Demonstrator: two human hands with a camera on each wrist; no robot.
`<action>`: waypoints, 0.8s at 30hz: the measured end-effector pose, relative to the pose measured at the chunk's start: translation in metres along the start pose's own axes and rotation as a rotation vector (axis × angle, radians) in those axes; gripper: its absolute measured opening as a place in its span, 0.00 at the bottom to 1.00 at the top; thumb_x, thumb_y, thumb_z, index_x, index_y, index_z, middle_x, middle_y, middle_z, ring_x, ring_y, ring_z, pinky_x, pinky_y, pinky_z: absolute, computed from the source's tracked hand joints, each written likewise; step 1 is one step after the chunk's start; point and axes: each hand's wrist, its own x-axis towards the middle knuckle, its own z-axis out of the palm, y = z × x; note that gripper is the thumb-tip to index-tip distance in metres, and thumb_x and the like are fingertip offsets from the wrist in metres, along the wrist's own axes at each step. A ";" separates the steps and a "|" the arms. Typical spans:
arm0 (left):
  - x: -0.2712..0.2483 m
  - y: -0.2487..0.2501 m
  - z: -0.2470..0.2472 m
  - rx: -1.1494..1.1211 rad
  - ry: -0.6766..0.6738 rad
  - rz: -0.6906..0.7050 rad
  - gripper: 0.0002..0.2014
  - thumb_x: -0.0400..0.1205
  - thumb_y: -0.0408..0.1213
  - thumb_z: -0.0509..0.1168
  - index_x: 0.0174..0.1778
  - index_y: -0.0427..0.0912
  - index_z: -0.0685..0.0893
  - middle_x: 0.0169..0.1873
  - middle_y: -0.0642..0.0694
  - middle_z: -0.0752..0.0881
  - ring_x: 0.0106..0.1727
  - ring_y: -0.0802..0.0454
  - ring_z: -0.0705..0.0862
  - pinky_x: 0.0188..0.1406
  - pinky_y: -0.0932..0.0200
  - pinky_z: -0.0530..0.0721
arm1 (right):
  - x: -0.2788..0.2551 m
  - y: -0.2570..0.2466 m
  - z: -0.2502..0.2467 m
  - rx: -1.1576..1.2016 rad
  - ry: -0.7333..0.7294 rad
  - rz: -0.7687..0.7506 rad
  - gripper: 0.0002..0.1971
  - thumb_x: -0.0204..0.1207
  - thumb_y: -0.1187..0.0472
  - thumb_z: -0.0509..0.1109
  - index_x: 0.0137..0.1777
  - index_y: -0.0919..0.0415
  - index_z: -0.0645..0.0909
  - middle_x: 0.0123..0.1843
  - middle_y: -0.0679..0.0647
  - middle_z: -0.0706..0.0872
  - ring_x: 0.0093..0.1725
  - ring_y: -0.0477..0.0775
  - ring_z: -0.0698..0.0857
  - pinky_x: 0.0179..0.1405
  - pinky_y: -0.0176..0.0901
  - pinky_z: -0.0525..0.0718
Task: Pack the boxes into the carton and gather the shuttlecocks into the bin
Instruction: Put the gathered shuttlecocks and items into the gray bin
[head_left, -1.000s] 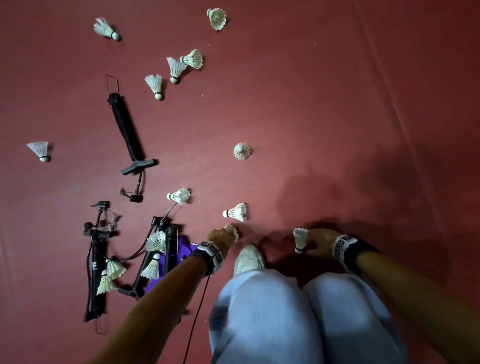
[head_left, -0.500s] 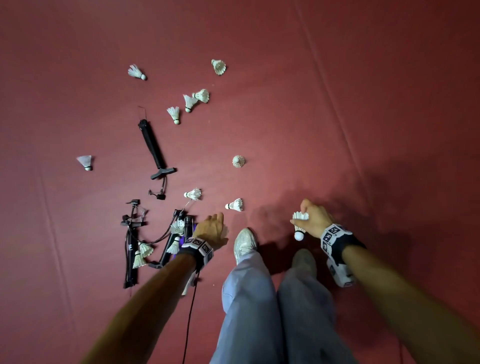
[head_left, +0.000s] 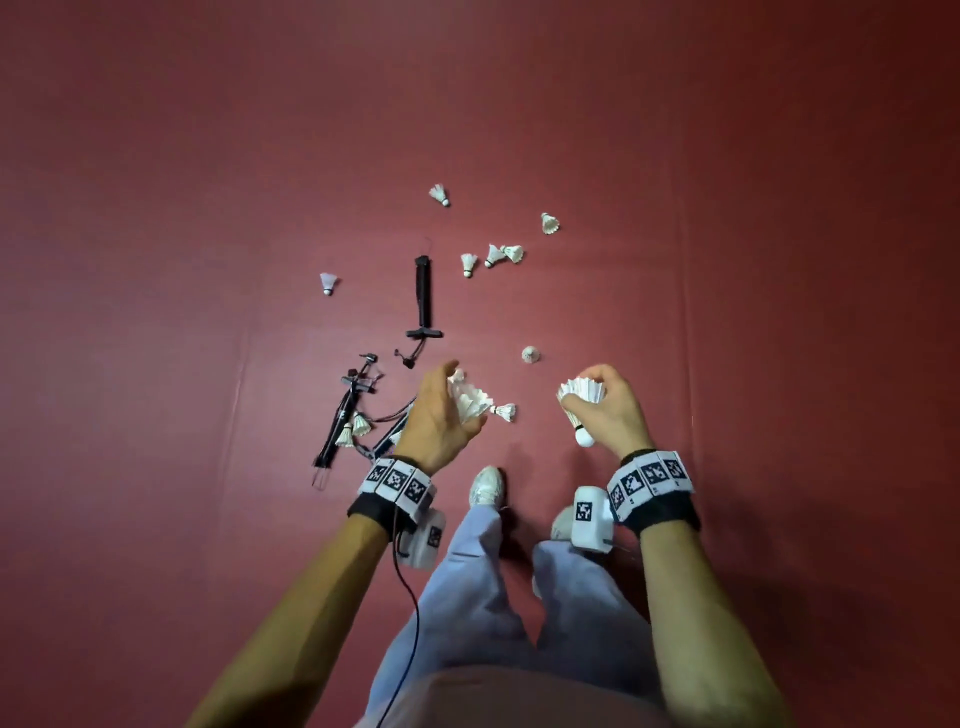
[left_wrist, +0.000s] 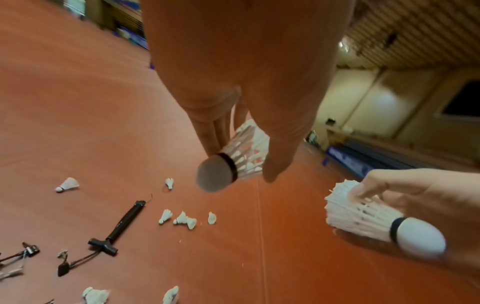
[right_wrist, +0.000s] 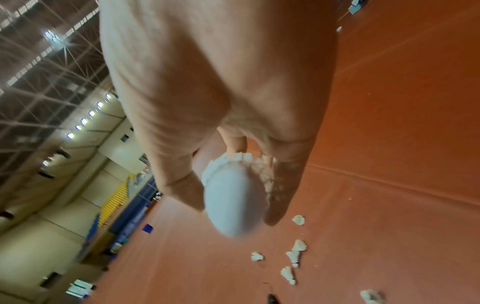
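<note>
Having risen from the floor since a second ago, now lifting well clear of it, both hands loaded. Left hand (head_left: 441, 415) fingers (left_wrist: 213, 133) curling round a shuttlecock (left_wrist: 233, 162), cork toward the wrist. Right hand (head_left: 608, 410) fingers (left_wrist: 369, 189) wrapping another shuttlecock (head_left: 579, 402), cork pointing down. Lying loose on the red floor (head_left: 779, 260) beyond: one nearby shuttlecock (head_left: 505, 412), one upright (head_left: 530, 355), a far cluster (head_left: 493, 255), beside a black pump (head_left: 423, 296). Probably carrying next; no bin or carton showing anywhere, many still waiting to be gathered.
</note>
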 end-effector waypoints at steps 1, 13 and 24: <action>-0.019 0.009 -0.015 -0.064 0.030 -0.042 0.40 0.77 0.29 0.79 0.83 0.37 0.67 0.68 0.45 0.79 0.51 0.61 0.81 0.51 0.81 0.77 | -0.016 -0.019 0.000 0.009 -0.040 -0.026 0.13 0.72 0.63 0.80 0.55 0.57 0.83 0.48 0.49 0.86 0.42 0.46 0.84 0.41 0.36 0.80; -0.249 -0.037 -0.173 -0.304 0.572 -0.139 0.31 0.77 0.44 0.78 0.73 0.56 0.72 0.46 0.55 0.87 0.43 0.53 0.87 0.49 0.46 0.89 | -0.184 -0.185 0.146 -0.200 -0.472 -0.457 0.24 0.71 0.53 0.85 0.65 0.53 0.84 0.65 0.47 0.84 0.63 0.46 0.82 0.54 0.38 0.77; -0.586 -0.215 -0.265 -0.347 1.075 -0.453 0.26 0.75 0.44 0.81 0.65 0.50 0.78 0.49 0.50 0.88 0.42 0.57 0.85 0.50 0.56 0.86 | -0.470 -0.189 0.419 -0.202 -0.780 -0.844 0.15 0.77 0.38 0.75 0.57 0.44 0.85 0.49 0.42 0.91 0.51 0.48 0.89 0.58 0.52 0.88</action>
